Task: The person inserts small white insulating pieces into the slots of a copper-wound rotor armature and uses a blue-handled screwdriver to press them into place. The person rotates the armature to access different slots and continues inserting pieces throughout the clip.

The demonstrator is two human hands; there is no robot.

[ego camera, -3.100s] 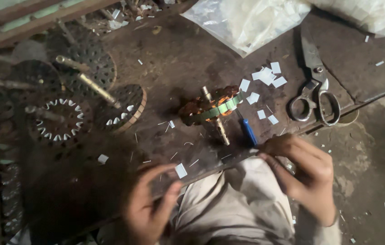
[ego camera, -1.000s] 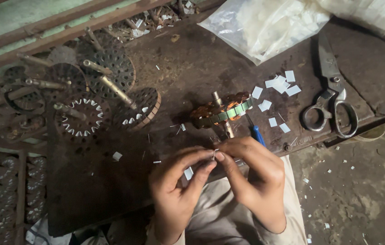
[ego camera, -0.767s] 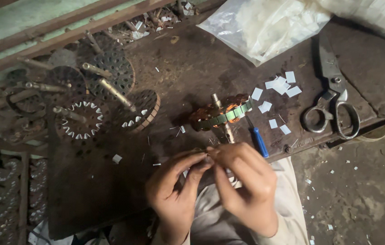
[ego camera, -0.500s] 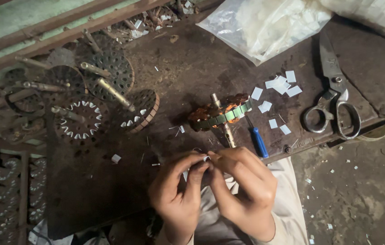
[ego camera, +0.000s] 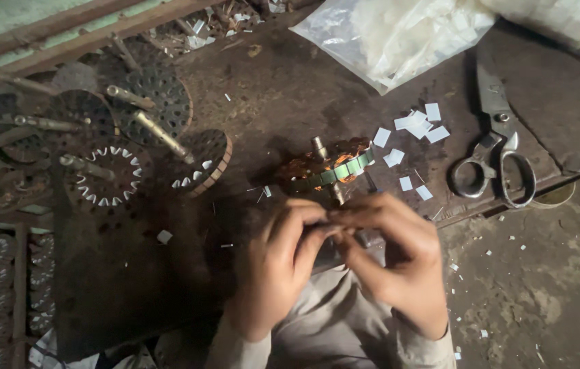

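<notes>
My left hand (ego camera: 279,263) and my right hand (ego camera: 399,263) meet fingertip to fingertip just below the middle of the view. Together they pinch a small pale slip (ego camera: 331,220), which the fingers almost hide. Just beyond the fingertips a motor armature (ego camera: 331,167) with copper windings, a green band and a metal shaft lies on the dark workbench (ego camera: 290,96). Neither hand touches it. Several small white paper slips (ego camera: 416,126) lie scattered to its right.
Large metal scissors (ego camera: 498,157) lie at the right near the bench edge. A clear plastic bag (ego camera: 399,34) of white material sits at the top. Several round slotted rotor cores on shafts (ego camera: 133,130) crowd the left. The dirty floor (ego camera: 542,287) is at lower right.
My hands came together from apart and moved slightly up toward the armature, closing around the small slip. The blue pen beside the armature is now covered by my right hand.
</notes>
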